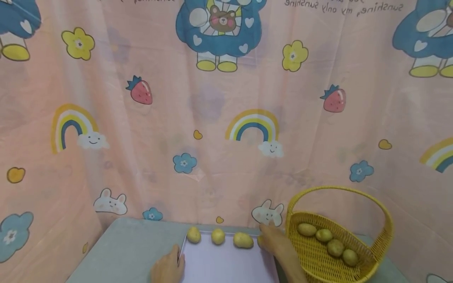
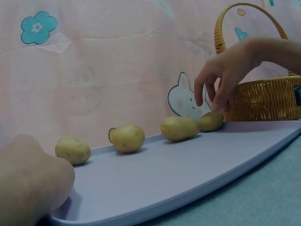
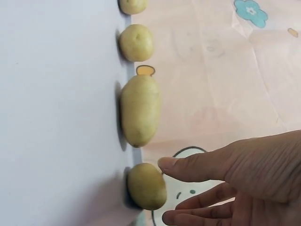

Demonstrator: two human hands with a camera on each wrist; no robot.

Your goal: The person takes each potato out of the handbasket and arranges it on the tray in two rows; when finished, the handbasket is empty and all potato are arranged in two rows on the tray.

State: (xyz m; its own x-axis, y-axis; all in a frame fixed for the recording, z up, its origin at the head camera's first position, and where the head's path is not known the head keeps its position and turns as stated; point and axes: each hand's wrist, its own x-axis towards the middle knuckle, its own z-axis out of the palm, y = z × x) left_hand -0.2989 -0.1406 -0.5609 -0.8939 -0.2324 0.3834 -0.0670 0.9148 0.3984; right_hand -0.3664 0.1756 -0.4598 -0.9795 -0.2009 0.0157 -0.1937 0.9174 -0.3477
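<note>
A pale lilac tray lies on the table with a row of potatoes along its far edge. At its left side my left hand grips the rim, and in the left wrist view that hand's fingers are mostly hidden. My right hand is at the far right corner, just over the rightmost potato. Its thumb and fingers are spread apart around the potato's upper side, without closing on it. Left of that potato lie a longer potato and two rounder ones, a middle potato and a leftmost potato.
A yellow wicker basket with a tall handle stands right of the tray, several potatoes inside. Behind the grey-blue table hangs a pink printed curtain, close to the tray's far edge.
</note>
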